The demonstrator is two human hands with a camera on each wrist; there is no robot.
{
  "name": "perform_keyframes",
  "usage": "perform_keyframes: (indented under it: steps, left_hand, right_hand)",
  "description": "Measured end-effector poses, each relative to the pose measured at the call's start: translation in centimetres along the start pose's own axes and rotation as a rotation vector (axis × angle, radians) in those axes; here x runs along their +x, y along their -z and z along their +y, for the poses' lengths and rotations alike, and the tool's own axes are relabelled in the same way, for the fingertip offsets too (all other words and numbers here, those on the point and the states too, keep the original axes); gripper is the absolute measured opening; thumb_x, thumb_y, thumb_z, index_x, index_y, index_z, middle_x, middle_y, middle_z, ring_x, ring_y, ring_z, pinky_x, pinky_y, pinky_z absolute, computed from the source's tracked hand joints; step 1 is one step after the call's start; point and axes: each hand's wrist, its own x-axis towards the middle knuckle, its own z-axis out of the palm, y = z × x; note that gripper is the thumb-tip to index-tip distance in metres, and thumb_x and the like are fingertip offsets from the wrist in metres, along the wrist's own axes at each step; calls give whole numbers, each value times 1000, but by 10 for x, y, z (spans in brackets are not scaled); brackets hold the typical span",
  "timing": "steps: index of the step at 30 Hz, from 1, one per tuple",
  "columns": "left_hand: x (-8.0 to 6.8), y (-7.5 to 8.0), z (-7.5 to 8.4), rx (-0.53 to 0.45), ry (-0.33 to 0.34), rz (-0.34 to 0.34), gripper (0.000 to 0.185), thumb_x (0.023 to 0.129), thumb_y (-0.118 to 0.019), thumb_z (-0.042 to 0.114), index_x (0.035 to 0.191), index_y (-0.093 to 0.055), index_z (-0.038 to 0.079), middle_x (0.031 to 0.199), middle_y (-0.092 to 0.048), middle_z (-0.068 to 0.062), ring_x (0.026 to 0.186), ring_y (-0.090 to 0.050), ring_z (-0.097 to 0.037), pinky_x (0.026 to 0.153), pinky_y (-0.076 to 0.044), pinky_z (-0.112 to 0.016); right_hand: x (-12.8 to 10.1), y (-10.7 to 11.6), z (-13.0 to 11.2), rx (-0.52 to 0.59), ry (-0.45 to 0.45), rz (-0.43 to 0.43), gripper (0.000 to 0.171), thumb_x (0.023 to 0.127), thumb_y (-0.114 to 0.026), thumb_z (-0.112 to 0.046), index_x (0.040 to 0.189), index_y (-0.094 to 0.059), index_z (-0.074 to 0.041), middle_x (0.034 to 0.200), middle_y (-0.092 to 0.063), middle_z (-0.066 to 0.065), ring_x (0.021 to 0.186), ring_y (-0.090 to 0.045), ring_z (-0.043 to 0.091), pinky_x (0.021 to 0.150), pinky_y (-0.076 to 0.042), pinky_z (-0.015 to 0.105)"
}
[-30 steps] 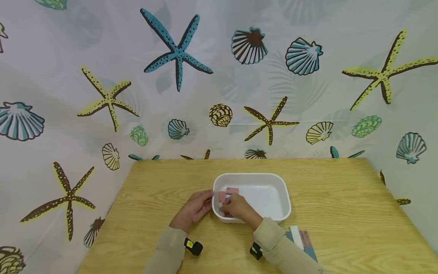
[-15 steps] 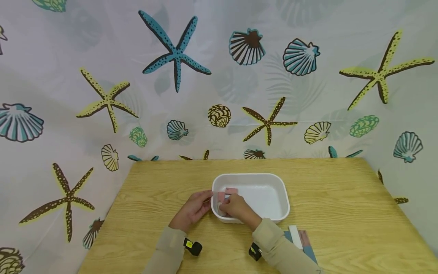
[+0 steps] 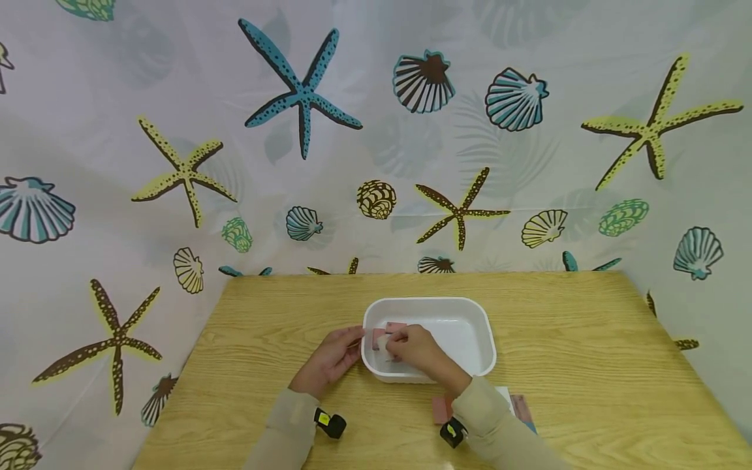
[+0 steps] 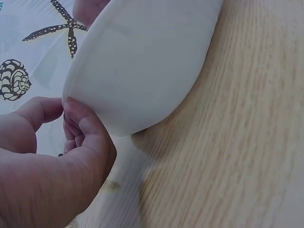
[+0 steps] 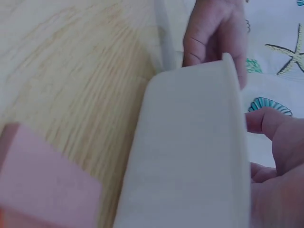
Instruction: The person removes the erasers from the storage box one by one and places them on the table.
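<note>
My left hand pinches the left rim of a white plastic tub, thumb and index finger meeting at its edge in the left wrist view. My right hand reaches over the tub's front rim. Its thumb and fingertips pinch a whitish block inside the tub, near the left wall. Pink blocks lie at the tub's back left, partly covered by the right hand. In the right wrist view, the tub's wall hides the right fingertips.
On the wooden table, pink, white and blue blocks lie by the right forearm, which covers some of them. A pink block is close to the tub in the right wrist view. Patterned cloth hangs around the table.
My right hand has shifted right and slightly back within the tub, and the whitish block has moved with its fingertips. The right forearm moved right, uncovering a pink block. The left hand stays put.
</note>
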Motion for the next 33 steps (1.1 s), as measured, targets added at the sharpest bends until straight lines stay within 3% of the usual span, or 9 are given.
perform_keyframes:
  steps: [7,13,22,33]
  left_hand:
    - [0,2,-2,5,-9,7,37,95,-53,14,122,-48,-11,100,-55,-8,81,-52,-11,69,-48,-18]
    - [0,3,-1,-1,6,17,39,95,-54,15,125,-47,-9,100,-55,-9,79,-52,-10,68,-48,-18]
    - [-1,0,-2,-34,20,8,40,95,-53,13,127,-45,-10,104,-56,-11,82,-54,-10,71,-48,-19]
    - [-3,0,1,-33,29,-7,41,96,-52,12,129,-43,-10,103,-54,-10,81,-53,-9,71,-48,-18]
  right_hand:
    - [-29,35,-3,116,-58,80,22,86,-63,-13,101,-64,4,88,-66,8,73,-65,18,73,-54,35]
    - [-50,67,0,228,-73,93,28,89,-60,-11,109,-59,8,99,-62,15,82,-66,24,80,-52,41]
    - [-80,102,12,271,-92,104,39,92,-57,-16,121,-50,9,107,-59,17,91,-63,23,85,-49,41]
    - [-125,123,31,281,-159,130,46,94,-56,-21,125,-45,12,112,-59,18,96,-62,25,85,-49,40]
